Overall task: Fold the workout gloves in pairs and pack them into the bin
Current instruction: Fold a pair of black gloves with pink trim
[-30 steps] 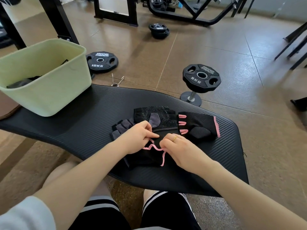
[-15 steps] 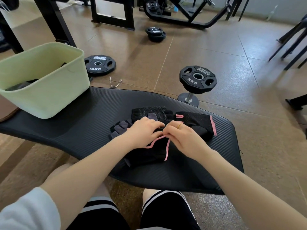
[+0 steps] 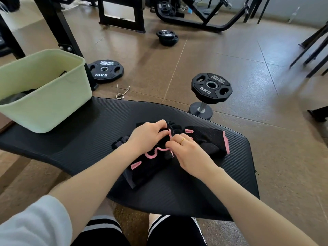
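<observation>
Pink-trimmed black glove (image 3: 147,167) on mat (image 3: 88,135), left hand (image 3: 147,137) and right hand (image 3: 188,153) both pinching it

This is a gym. Black weight plates lie on the brown rubber-tile floor (image 3: 221,55): a 10 kg plate (image 3: 105,69) marked "Hammer Strength", a 5 kg plate (image 3: 211,88) of the same make resting on a short dumbbell stand, and a stack of smaller plates (image 3: 167,37) farther off. A spring barbell collar (image 3: 121,91) lies beside a black foam exercise mat (image 3: 74,139). Black steel machine frames (image 3: 200,16) stand along the far wall.
</observation>
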Available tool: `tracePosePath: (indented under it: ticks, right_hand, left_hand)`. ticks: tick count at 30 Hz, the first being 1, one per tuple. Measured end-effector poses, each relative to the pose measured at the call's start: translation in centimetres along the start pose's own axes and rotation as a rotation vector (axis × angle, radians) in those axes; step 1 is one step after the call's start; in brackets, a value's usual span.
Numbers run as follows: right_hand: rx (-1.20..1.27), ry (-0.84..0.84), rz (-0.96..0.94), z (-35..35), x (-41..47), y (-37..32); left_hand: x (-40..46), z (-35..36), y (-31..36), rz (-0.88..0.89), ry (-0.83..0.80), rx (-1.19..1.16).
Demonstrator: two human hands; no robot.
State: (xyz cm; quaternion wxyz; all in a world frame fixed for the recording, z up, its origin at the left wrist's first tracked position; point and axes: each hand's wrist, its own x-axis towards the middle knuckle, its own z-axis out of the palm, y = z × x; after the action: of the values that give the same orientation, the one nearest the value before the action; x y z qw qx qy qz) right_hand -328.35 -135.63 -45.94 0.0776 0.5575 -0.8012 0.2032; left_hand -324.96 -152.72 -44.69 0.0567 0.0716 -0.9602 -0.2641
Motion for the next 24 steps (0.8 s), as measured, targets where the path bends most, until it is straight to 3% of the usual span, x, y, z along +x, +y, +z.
tracePosePath:
  ticks: [5, 9, 12, 15, 18, 20, 24]
  right_hand:
    - [-0.001, -0.062, 0.019, -0.1, -1.9, 0.5]
    - [0.010, -0.189, -0.067, 0.3, -4.3, -0.5]
    - [0.116, -0.167, 0.034, 1.1, -4.7, -0.7]
    - [0.210, -0.216, 0.096, 1.3, -3.7, -0.8]
    - [0.264, -0.219, 0.179, 1.3, -3.7, -1.1]
    - [0.290, -0.194, 0.203, 1.5, -4.0, -1.2]
    - [0.360, -0.127, 0.235, -0.5, -3.5, -0.8]
  left_hand:
    - [-0.3, 2.3, 0.7, 0.050, -0.045, 0.039]
    - [1.4, 0.3, -1.0, -0.142, 0.086, -0.014]
    - [2.2, -0.1, 0.2, 0.013, 0.006, 0.096]
    - [1.9, 0.8, 1.6, 0.149, 0.135, 0.366]
    - [-0.1, 0.9, 2.1, 0.190, 0.258, 0.411]
    - [-1.6, 1.7, 2.2, 0.190, 0.181, 0.398]
    - [-3.5, 3.6, 1.1, 0.022, 0.001, 0.276]
